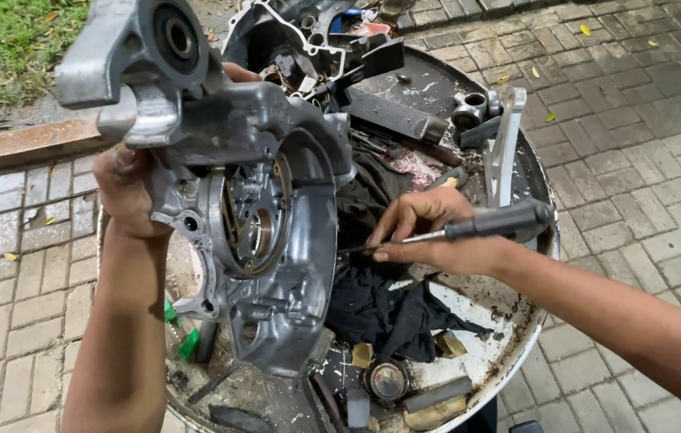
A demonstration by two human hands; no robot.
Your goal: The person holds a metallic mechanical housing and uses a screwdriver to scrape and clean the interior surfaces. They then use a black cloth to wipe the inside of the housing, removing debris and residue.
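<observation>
Fingers (404, 215) of the right hand (428, 232) are closing around a black-handled screwdriver (476, 226), its tip pointing toward the grey engine casing (252, 216). The left hand (128, 192) is gripping that casing from behind, holding it upright above a round metal tray (509, 337) with a black rag (388, 309) and loose parts.

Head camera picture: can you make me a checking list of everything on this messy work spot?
Surface: round metal tray, greasy and scratched.
Job's things: grey engine casing, held upright over the tray; screwdriver, tip towards the casing.
Clutter: black rag, metal bracket, second casing, small parts.
Grippers: left hand grips the casing; right hand holds the screwdriver.
Cables: nothing seen.
Surroundings: brick paving, grass.
</observation>
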